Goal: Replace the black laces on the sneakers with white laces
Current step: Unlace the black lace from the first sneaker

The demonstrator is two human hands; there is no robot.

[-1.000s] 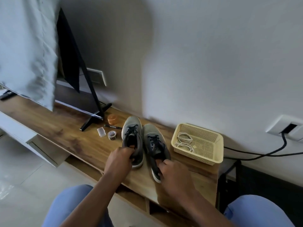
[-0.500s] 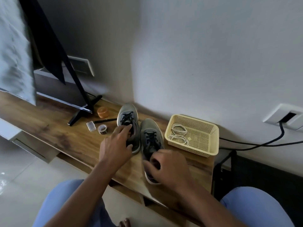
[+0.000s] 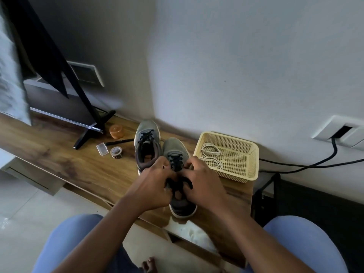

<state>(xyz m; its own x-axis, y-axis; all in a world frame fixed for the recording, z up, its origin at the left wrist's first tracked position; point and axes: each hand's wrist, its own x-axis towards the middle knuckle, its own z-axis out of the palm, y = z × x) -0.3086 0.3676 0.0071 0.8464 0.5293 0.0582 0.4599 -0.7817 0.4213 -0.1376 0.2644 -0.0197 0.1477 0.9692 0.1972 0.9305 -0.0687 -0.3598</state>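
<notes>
Two grey sneakers with black laces stand side by side on the wooden bench (image 3: 65, 166), toes toward the wall. The left sneaker (image 3: 146, 142) is untouched. Over the right sneaker (image 3: 178, 154), my left hand (image 3: 152, 186) and my right hand (image 3: 202, 184) meet at the tongue, and both pinch the black lace (image 3: 176, 182) with curled fingers. Coiled white laces (image 3: 211, 156) lie in the yellow mesh basket (image 3: 250, 152) to the right of the shoes.
A TV stand leg (image 3: 92, 123) and screen rise at the left. An orange jar (image 3: 116, 131), a black pen (image 3: 119, 142), a small clear box (image 3: 102, 149) and a tape roll (image 3: 116, 152) lie left of the sneakers. A black cable (image 3: 315, 164) runs from a wall socket.
My left hand left the left sneaker and came over to the right one. Both hands now pinch its black lace. The camera has tilted down and closer.
</notes>
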